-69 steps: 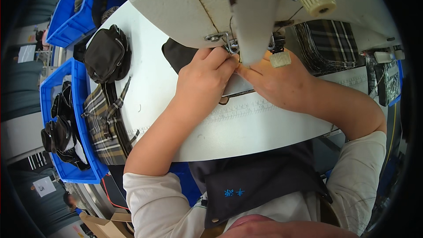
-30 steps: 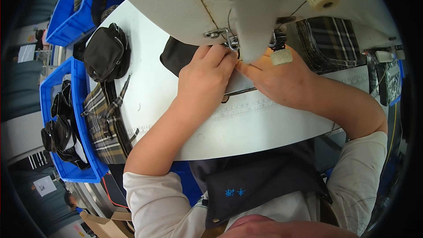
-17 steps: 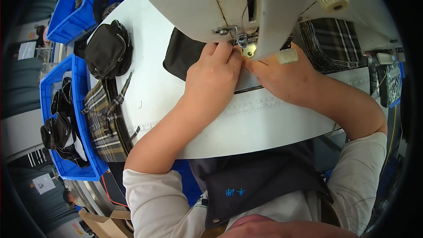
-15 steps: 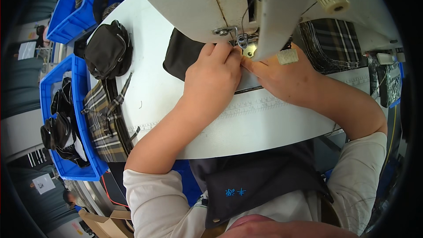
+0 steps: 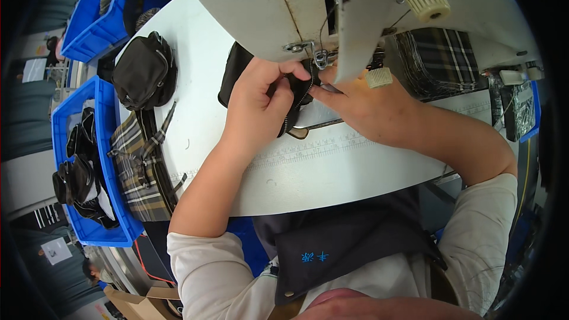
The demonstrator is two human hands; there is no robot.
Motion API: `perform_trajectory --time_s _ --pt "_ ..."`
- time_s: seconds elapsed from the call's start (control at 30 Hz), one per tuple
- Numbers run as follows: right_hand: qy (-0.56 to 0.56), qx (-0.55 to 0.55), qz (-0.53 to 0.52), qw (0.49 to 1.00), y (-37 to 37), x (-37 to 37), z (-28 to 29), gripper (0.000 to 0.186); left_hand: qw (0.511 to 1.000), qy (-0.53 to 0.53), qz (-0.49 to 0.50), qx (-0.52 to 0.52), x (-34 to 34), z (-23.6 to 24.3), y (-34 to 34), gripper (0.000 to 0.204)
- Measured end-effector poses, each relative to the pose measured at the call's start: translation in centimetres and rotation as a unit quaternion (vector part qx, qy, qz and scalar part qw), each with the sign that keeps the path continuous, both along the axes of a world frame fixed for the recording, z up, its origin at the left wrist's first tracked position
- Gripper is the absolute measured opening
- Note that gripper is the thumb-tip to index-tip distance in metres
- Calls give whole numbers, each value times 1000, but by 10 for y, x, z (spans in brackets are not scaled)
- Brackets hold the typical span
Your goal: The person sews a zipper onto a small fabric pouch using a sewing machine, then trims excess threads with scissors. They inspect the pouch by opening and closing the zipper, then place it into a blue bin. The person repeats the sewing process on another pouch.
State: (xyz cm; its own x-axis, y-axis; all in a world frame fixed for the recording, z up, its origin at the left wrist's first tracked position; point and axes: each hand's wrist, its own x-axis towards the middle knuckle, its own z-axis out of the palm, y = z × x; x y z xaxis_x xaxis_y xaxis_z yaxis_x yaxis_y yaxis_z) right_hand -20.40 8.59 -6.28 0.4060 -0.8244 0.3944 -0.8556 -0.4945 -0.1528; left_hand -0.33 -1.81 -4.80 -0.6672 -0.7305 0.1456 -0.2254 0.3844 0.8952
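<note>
Under the head of a white sewing machine (image 5: 255, 9), my left hand (image 5: 256, 98) is closed with curled fingers on a dark zippered fabric piece (image 5: 301, 93). The zipper's teeth run along its edge towards me, and a small tan-edged tab shows at its near end. More of the dark cloth (image 5: 232, 74) spreads out left of this hand. My right hand (image 5: 370, 106) lies right of the needle area, its thumb and finger pinching the zipper edge close to the presser foot (image 5: 320, 59). The machine partly hides the right fingertips.
A finished-looking dark pouch (image 5: 142, 71) stands at the table's left, with plaid fabric (image 5: 139, 169) below it. Blue bins (image 5: 124, 201) line the left side. Stacked plaid pieces (image 5: 441, 59) lie right of the machine. A printed ruler scale (image 5: 332, 149) crosses the white table.
My left hand has moved slightly left and curled, lifting and turning the dark fabric so its zipper shows. My right hand stays near the needle, shifted slightly left.
</note>
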Motion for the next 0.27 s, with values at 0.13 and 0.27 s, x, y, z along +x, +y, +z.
perform_trajectory --time_s 0.13,0.27 --pt "14 1 5 1000 5 -2 4 38 969 -135 -52 -201 8 11 -10 19" --pt "-30 -11 21 999 5 -3 1 37 936 -224 -92 -255 8 29 1 14"
